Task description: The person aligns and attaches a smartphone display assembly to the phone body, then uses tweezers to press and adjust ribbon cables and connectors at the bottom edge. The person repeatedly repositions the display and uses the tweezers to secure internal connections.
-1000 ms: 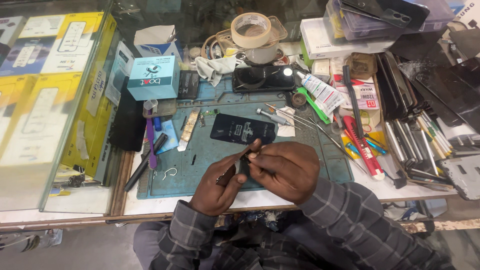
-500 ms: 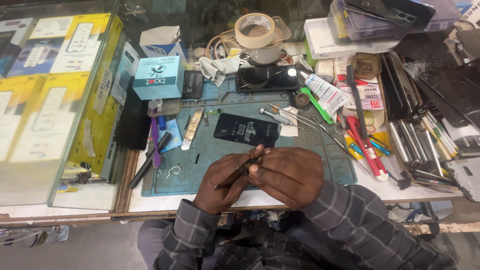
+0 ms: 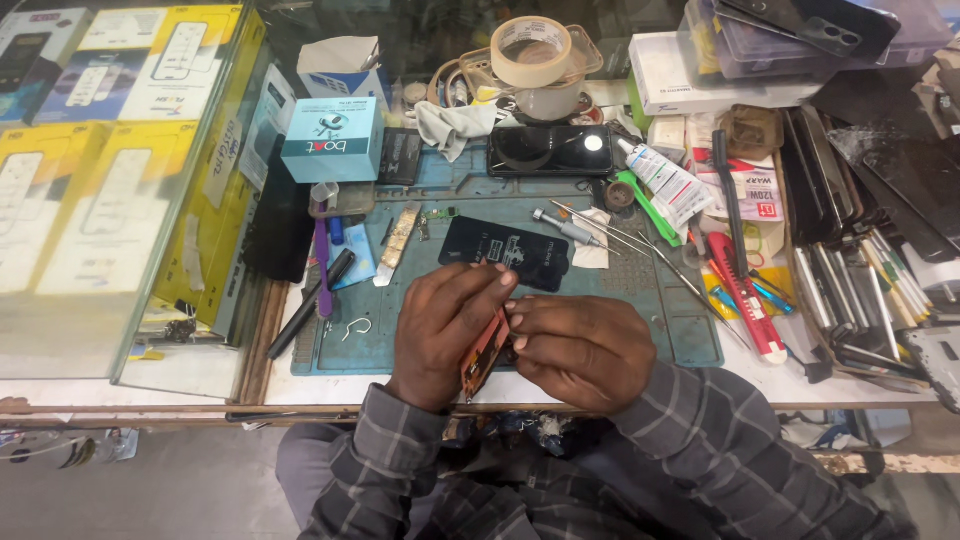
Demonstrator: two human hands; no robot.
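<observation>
My left hand (image 3: 440, 325) and my right hand (image 3: 580, 350) meet over the near edge of a blue-green work mat (image 3: 660, 300). Between them they grip a thin flat phone part (image 3: 484, 355), seen edge-on, its inner face copper-orange. The left fingers curl over its top, and the right thumb and fingertips pinch its right side. Just beyond the hands a black glass panel (image 3: 505, 252) lies flat on the mat. Grey checked sleeves cover both forearms.
A black phone (image 3: 548, 150) lies at the mat's far edge, under a tape roll (image 3: 530, 50). A screwdriver (image 3: 565, 225), a glue tube (image 3: 662, 180) and a red knife (image 3: 745, 300) lie right. A teal box (image 3: 332, 138) and yellow packages (image 3: 90, 200) stand left.
The thin part has been turned in my hands from a dark edge to show its copper-orange face. Both hands stayed at the mat's near edge.
</observation>
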